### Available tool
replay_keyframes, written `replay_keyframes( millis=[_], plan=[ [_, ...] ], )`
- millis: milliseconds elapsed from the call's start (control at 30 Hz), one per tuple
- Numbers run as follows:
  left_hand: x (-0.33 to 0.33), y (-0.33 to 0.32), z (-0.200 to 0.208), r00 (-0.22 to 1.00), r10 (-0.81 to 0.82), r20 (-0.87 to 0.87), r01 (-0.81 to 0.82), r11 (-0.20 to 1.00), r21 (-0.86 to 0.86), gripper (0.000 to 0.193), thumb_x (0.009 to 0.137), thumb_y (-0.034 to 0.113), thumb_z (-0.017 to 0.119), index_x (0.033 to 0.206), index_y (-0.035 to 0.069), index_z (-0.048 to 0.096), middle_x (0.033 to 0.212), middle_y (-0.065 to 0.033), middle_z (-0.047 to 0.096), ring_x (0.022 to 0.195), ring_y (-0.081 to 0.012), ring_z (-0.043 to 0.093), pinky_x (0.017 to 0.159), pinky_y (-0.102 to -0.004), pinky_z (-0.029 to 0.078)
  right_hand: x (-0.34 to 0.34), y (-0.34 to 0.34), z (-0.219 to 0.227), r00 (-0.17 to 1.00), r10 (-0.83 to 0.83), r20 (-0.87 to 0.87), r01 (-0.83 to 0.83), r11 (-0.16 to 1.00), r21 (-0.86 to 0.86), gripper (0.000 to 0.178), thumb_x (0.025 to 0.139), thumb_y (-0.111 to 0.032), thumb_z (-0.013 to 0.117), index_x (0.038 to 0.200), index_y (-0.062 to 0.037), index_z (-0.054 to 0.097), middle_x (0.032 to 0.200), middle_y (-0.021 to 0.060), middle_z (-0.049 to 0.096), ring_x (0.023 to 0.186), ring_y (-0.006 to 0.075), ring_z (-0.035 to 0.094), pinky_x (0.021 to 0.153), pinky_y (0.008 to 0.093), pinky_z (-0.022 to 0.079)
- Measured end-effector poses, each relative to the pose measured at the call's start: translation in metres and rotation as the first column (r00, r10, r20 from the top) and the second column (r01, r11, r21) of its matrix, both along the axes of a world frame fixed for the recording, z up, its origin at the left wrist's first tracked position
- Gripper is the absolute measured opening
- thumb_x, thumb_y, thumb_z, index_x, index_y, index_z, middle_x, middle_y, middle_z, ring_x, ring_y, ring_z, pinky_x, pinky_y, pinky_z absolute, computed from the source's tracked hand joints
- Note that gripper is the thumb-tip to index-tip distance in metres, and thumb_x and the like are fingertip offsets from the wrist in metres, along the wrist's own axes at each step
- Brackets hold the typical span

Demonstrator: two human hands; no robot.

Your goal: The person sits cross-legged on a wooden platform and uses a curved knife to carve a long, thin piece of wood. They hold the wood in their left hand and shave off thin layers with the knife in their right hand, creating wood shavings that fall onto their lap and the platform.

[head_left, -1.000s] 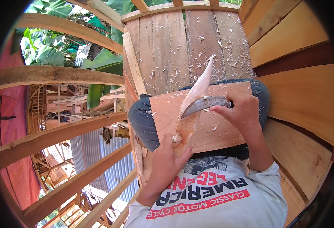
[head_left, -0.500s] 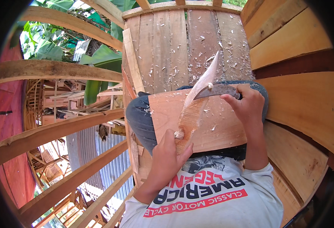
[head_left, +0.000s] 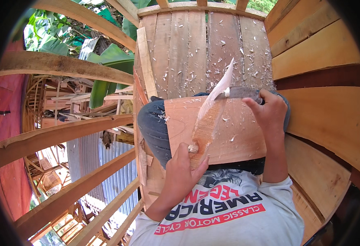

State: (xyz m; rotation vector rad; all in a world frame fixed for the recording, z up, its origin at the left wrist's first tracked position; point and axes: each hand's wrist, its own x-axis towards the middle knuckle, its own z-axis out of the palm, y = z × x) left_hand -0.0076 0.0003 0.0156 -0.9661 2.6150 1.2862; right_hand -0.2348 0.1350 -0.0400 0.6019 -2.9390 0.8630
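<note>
A long pointed piece of wood [head_left: 208,121] slants across my lap, pale and freshly shaved toward its tip, browner and rough at the near end. My left hand [head_left: 183,169] is closed round that near end, by a knob on its side. In my right hand [head_left: 271,110] is a knife [head_left: 244,92] with a dark, curved blade. Its edge meets the right side of the pale part, and a shaving curls up at the blade. The handle is mostly hidden in my fingers. Under the wood lies a flat board [head_left: 245,131] across my thighs.
Wood shavings are scattered over the plank floor [head_left: 184,61] ahead. A loose wooden strip [head_left: 148,61] lies along its left edge, beside an open slatted railing [head_left: 65,129]. Overlapping planks form a wall [head_left: 327,106] close on my right.
The knife has slid a little along the wood toward its pointed tip, my right hand moving with it. My left hand keeps its hold. The whole view has shifted slightly.
</note>
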Motion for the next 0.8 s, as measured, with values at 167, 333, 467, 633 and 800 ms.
replay_keyframes(
  millis=[167, 333, 467, 633, 800],
  plan=[
    [0.018, 0.000, -0.019, 0.998, -0.051, 0.047, 0.048, 0.997, 0.055, 0.041, 0.080, 0.026, 0.071, 0.097, 0.000, 0.044, 0.088, -0.0253, 0.061, 0.080, -0.0444, 0.061, 0.068, -0.0465, 0.049, -0.068, 0.049, -0.005, 0.959, -0.263, 0.109, 0.277, 0.950, -0.146, 0.069, 0.086, -0.063, 0.055, 0.070, 0.0042, 0.059, 0.050, 0.0120, 0.045, 0.048, 0.0270, 0.040, 0.051, 0.0405, 0.037],
    [0.014, -0.018, -0.021, 0.996, 0.087, 0.014, -0.087, 0.995, 0.037, 0.044, 0.077, 0.022, 0.073, 0.106, -0.001, 0.048, 0.094, -0.0245, 0.064, 0.091, -0.0390, 0.065, 0.076, -0.0396, 0.050, 0.021, 0.025, 0.018, 0.974, 0.191, 0.123, -0.186, 0.981, -0.055, 0.060, 0.079, -0.059, 0.065, 0.073, 0.0005, 0.066, 0.053, 0.0152, 0.055, 0.052, 0.0329, 0.058, 0.052, 0.0390, 0.043],
    [0.002, -0.011, -0.013, 0.998, 0.002, -0.068, -0.001, 1.000, 0.021, 0.042, 0.079, 0.025, 0.072, 0.098, 0.000, 0.045, 0.084, -0.0274, 0.062, 0.079, -0.0452, 0.062, 0.065, -0.0457, 0.050, 0.066, 0.004, 0.016, 0.905, 0.376, 0.198, -0.371, 0.927, -0.059, 0.058, 0.073, -0.062, 0.068, 0.067, -0.0044, 0.066, 0.055, 0.0153, 0.058, 0.055, 0.0333, 0.062, 0.050, 0.0404, 0.046],
    [-0.002, -0.001, -0.002, 0.999, -0.045, 0.006, 0.045, 0.999, -0.006, 0.043, 0.079, 0.025, 0.073, 0.098, -0.001, 0.045, 0.079, -0.0268, 0.061, 0.073, -0.0440, 0.063, 0.060, -0.0442, 0.050, 0.062, 0.006, 0.002, 0.914, 0.380, 0.144, -0.382, 0.924, -0.015, 0.063, 0.071, -0.067, 0.066, 0.062, -0.0046, 0.062, 0.052, 0.0137, 0.056, 0.050, 0.0319, 0.060, 0.046, 0.0404, 0.044],
    [-0.002, 0.003, -0.007, 0.999, -0.051, -0.015, 0.050, 0.998, -0.037, 0.048, 0.079, 0.029, 0.073, 0.105, -0.001, 0.044, 0.070, -0.0236, 0.060, 0.059, -0.0391, 0.062, 0.055, -0.0435, 0.047, 0.051, 0.008, 0.005, 0.924, 0.378, 0.063, -0.382, 0.923, 0.050, 0.066, 0.068, -0.070, 0.066, 0.059, -0.0052, 0.060, 0.051, 0.0132, 0.055, 0.049, 0.0310, 0.060, 0.046, 0.0400, 0.044]
  ],
)
